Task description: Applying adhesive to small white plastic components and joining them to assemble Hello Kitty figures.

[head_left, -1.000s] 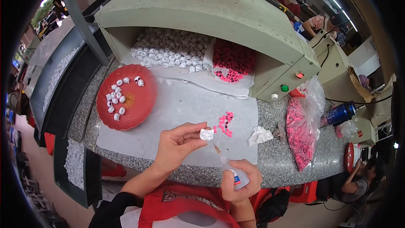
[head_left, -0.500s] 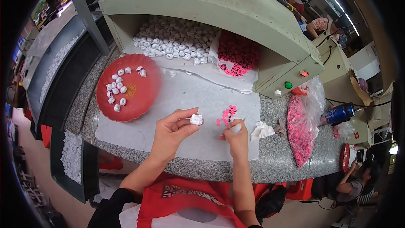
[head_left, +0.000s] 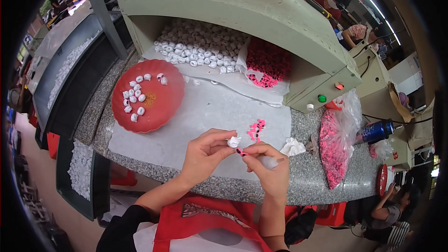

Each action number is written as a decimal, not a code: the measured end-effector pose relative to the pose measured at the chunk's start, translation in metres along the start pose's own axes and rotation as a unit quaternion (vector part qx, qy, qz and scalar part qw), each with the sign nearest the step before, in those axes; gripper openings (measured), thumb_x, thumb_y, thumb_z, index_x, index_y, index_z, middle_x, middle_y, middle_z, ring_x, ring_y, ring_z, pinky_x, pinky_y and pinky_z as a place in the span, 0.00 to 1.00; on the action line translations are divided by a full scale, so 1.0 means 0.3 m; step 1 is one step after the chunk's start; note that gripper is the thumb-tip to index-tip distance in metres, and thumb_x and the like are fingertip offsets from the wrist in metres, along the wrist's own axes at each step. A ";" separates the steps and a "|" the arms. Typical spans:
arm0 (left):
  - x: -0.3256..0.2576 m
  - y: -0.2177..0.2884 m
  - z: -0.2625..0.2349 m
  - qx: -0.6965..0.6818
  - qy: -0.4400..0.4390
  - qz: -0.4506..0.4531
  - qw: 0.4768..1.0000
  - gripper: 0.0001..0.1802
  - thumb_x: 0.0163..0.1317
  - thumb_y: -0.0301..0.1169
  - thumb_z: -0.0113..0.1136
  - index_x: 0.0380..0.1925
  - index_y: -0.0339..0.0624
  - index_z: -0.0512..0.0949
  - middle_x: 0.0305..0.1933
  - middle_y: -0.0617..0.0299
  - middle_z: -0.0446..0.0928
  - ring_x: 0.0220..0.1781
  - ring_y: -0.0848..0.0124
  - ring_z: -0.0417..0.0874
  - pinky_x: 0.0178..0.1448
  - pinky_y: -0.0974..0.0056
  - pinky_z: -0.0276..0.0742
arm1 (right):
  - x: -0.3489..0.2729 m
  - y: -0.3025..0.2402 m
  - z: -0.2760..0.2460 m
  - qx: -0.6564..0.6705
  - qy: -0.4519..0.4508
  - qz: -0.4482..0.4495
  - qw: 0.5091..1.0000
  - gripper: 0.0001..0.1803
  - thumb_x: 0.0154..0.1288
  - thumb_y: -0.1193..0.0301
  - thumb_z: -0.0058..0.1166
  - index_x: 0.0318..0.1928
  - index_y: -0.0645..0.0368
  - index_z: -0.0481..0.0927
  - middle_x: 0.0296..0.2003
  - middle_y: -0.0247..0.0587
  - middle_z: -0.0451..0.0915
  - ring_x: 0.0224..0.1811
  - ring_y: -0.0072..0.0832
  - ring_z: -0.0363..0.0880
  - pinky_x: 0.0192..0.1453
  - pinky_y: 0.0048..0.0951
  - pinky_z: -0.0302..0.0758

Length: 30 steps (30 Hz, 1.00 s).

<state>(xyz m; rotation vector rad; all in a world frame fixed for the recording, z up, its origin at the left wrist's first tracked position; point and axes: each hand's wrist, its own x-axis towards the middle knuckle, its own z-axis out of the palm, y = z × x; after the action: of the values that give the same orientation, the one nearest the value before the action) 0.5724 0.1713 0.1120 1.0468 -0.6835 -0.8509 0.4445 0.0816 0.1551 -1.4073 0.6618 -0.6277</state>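
A small rounded white piece [head_left: 234, 142] is pinched between the thumb and fingers of my left hand [head_left: 203, 155]. Right beside it, my right hand [head_left: 272, 171] grips a tiny pink-and-black disc [head_left: 240, 151] between thumb and forefinger, close to or touching the white piece. A whitish, translucent object [head_left: 269, 162] also sits in the right hand, mostly covered by the fingers, its kind unclear. Just beyond the hands, a scatter of pink discs [head_left: 256, 129] lies on the white paper sheet [head_left: 205, 107]. Crumpled white tissue [head_left: 293, 147] rests right of my right hand.
A red scalloped plate [head_left: 163, 112] holds several white pieces. Under the greenish metal housing [head_left: 224, 7] lie white pieces [head_left: 200, 49] and pink discs [head_left: 266, 65]. A clear bag of pink discs [head_left: 333, 144] and a blue bottle [head_left: 376, 131] stand right. Bins flank the left; people work beyond.
My right hand has come up from the pink scatter to the left hand, bringing a pink-and-black disc against the white piece. The left hand has shifted slightly right. The head view moved a little.
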 end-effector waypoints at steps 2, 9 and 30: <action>0.001 -0.001 0.019 0.021 -0.030 0.052 0.998 0.19 0.51 0.11 0.53 0.45 0.31 0.72 0.49 0.52 0.69 0.47 0.68 0.75 0.51 0.69 0.75 | -0.007 0.010 -0.004 -0.020 0.027 -0.002 0.999 0.06 0.49 0.81 0.57 0.30 0.65 0.77 0.24 0.34 0.76 0.24 0.15 0.72 0.24 0.15 0.69; -0.003 0.027 0.045 0.115 -0.062 0.070 0.989 0.17 0.49 0.11 0.54 0.42 0.30 0.73 0.49 0.51 0.69 0.48 0.67 0.75 0.50 0.69 0.76 | -0.006 0.044 -0.030 -0.025 0.061 0.006 0.998 0.06 0.48 0.82 0.58 0.29 0.65 0.77 0.24 0.33 0.76 0.24 0.15 0.71 0.26 0.15 0.69; 0.015 0.003 0.060 -0.020 -0.072 0.014 0.997 0.14 0.54 0.15 0.51 0.43 0.28 0.72 0.46 0.50 0.73 0.46 0.67 0.76 0.50 0.67 0.72 | -0.013 0.057 0.002 -0.111 0.098 -0.147 0.978 0.09 0.46 0.84 0.59 0.32 0.66 0.78 0.26 0.35 0.73 0.27 0.17 0.70 0.29 0.16 0.65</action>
<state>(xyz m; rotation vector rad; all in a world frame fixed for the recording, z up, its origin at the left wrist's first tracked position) 0.5602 0.1595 0.1196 0.9445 -0.7983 -0.9185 0.4426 0.0859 0.1382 -1.6836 0.7005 -0.9580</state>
